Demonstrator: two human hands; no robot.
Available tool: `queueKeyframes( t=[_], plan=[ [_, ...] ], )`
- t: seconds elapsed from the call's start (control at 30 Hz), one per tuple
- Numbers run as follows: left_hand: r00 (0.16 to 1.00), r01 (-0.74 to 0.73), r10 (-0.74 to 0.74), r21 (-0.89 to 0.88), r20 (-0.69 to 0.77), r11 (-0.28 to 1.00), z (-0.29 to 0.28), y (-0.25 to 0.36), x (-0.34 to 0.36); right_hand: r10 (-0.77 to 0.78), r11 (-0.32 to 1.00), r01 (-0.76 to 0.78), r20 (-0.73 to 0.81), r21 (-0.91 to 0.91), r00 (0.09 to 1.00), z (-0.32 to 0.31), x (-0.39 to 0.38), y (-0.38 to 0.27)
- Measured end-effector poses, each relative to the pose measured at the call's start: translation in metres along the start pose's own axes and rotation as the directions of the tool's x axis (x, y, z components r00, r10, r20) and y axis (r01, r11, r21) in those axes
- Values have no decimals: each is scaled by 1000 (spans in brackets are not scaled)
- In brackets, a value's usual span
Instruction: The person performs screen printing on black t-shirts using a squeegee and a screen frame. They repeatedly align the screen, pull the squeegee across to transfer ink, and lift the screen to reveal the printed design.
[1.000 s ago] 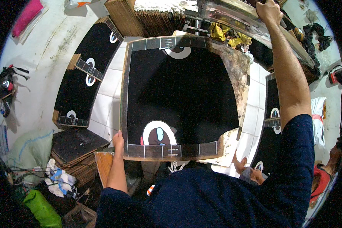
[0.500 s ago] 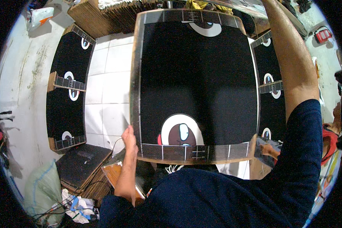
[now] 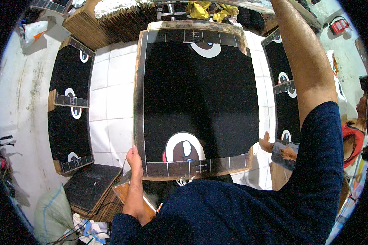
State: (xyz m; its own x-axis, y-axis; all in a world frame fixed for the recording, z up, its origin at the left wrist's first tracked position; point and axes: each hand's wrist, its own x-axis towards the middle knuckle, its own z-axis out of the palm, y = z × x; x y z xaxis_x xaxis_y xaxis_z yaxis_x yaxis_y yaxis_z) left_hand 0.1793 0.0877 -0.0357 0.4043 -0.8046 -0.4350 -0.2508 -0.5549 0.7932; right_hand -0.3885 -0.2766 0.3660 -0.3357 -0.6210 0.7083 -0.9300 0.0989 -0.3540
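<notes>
A large board is in front of me, faced with a black cloth panel. White-ringed cartoon eye prints show at the panel's near and far ends. Dark strips with marked lines run across both ends of the board. My left hand is closed around the board's near left edge, thumb upward. My right arm reaches far forward along the right side. Its hand lies beyond the top of the picture, so what it touches is hidden.
Similar black panels on boards lie at left and right on white tiles. Stacked brown boards stand at the far left, a dark-topped stack near left. Another person's hand is at right, beside a red garment.
The board now sits lower and further left in view, and a strip of tiles has opened along its right side. My left hand keeps hold of its edge. The view has shifted somewhat.
</notes>
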Motion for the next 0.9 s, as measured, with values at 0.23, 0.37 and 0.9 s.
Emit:
queueKeyframes(
  t=[0.23, 0.37, 0.9],
  plan=[
    [981, -115, 110, 22, 159, 993, 3, 8, -13, -15, 1000, 15, 25, 14, 1000, -6, 7, -13],
    [986, -149, 132, 184, 101, 972, 9, 8, -13, -20, 1000, 20, 17, 21, 1000, -4, 12, -12],
    [989, -107, 146, 518, -34, 849, 16, 31, -9, 50, 999, -50, 50, -15, 997, -16, 19, -9]
  ],
)
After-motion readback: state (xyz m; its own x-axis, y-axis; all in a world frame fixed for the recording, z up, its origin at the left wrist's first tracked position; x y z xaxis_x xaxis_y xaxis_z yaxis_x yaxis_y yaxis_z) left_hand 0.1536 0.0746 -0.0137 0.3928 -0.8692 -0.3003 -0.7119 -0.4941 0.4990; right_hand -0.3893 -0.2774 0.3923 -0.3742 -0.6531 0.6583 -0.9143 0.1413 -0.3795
